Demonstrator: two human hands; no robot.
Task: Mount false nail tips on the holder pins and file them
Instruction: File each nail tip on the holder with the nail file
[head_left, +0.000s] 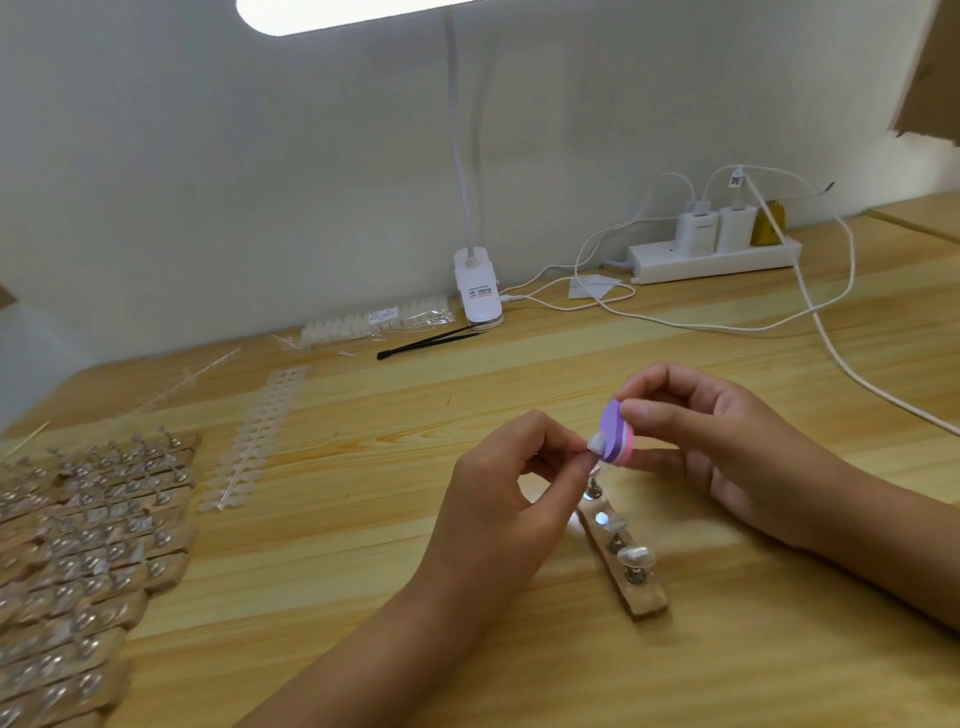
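The surface (363, 519) is pale grained wood, smooth, slightly glossy. The holder strip (644, 597) is bare matt wood; its pins (601, 518) are shiny metal. The nail tip (596, 444) is whitish translucent plastic. The file block (615, 434) has matt purple and pink layers. The lamp clip (477, 291) and power strip (711, 262) are smooth white plastic.

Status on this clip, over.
Left hand pinches nail tip. Right hand holds purple file block against it. Wooden holder below carries mounted tip. Nothing obstructing.

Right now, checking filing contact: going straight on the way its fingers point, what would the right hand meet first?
Probably the nail tip pinched by the left hand; the purple file block in the right hand seems to touch it, depth unclear.
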